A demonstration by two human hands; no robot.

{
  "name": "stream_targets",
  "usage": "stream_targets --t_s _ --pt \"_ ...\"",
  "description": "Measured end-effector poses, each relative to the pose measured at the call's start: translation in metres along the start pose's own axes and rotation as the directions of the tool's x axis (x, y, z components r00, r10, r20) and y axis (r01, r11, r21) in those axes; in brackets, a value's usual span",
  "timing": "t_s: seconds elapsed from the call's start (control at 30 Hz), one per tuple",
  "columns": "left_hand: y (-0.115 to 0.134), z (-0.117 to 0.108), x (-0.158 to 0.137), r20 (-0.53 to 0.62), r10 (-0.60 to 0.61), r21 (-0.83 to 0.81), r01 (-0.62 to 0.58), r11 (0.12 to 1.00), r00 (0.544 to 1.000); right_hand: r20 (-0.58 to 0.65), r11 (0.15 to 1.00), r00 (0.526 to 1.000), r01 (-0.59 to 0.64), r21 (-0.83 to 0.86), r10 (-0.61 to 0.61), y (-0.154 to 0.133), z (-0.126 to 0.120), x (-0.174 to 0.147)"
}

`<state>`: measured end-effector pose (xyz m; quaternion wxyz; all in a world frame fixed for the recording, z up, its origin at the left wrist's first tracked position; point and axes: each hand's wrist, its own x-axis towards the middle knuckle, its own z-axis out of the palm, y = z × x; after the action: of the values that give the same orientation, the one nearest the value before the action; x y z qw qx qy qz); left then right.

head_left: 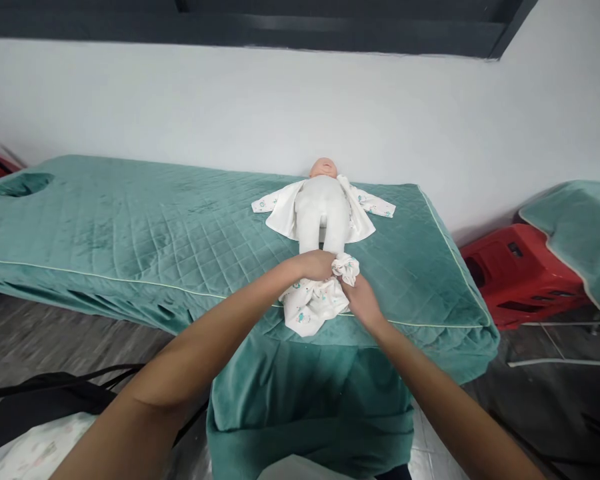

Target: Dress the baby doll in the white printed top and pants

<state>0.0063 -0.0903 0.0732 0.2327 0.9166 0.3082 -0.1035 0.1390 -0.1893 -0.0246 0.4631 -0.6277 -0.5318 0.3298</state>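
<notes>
A baby doll with a white body and a pinkish head lies on its back, its legs pointing toward me. Spread open beneath it is a white printed baby jacket, and the jacket sleeves reach out to both sides. At the doll's feet, white printed baby pants are bunched up and hang toward the bed's front edge. My left hand is closed on the gathered cloth by the feet. Gripping the other side of the bunched pants is my right hand. The doll's feet are hidden by hands and cloth.
The doll rests on a bed with a green quilted cover, set along a white wall. A face hole is at the far left. Red plastic stools stand to the right, near another green-covered surface.
</notes>
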Motion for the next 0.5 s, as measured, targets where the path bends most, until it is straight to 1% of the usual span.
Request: stream_targets --t_s 0.07,0.1,0.17,0.23,0.3,0.4,0.47,0.5 --pt "-0.003 0.0 -0.004 0.011 0.025 -0.166 -0.022 0.986 1.0 -0.04 0.999 0.999 0.018 -0.041 -0.019 -0.001 -0.001 -0.002" --pt "-0.006 0.0 -0.007 0.007 0.026 -0.275 -0.024 0.961 1.0 -0.062 0.999 0.998 0.019 -0.045 -0.022 -0.001 -0.001 -0.004" --pt "-0.01 0.001 -0.012 -0.016 0.018 -0.476 -0.023 0.879 1.0 -0.096 0.999 0.995 0.008 -0.035 -0.011 -0.003 -0.003 -0.006" --pt "-0.013 0.002 -0.016 -0.023 -0.015 -0.621 -0.003 0.784 1.0 -0.129 1.0 0.992 -0.017 -0.015 0.015 -0.005 -0.004 -0.007" --pt "-0.013 0.003 -0.019 -0.006 -0.05 -0.713 0.031 0.701 0.999 -0.161 0.999 0.986 -0.037 0.019 0.04 -0.007 -0.006 -0.006" --pt "-0.011 0.001 -0.023 0.056 -0.06 -0.792 0.081 0.606 0.997 -0.206 0.992 0.975 -0.062 0.114 0.085 -0.009 -0.005 -0.004" --pt "-0.01 -0.003 -0.025 0.085 -0.068 -0.828 0.108 0.551 0.994 -0.214 0.961 0.966 -0.083 0.263 0.142 -0.01 -0.002 -0.002" --pt "-0.01 -0.004 -0.026 0.085 -0.07 -0.85 0.11 0.515 0.994 -0.205 0.928 0.963 -0.092 0.361 0.175 -0.011 0.0 -0.001"
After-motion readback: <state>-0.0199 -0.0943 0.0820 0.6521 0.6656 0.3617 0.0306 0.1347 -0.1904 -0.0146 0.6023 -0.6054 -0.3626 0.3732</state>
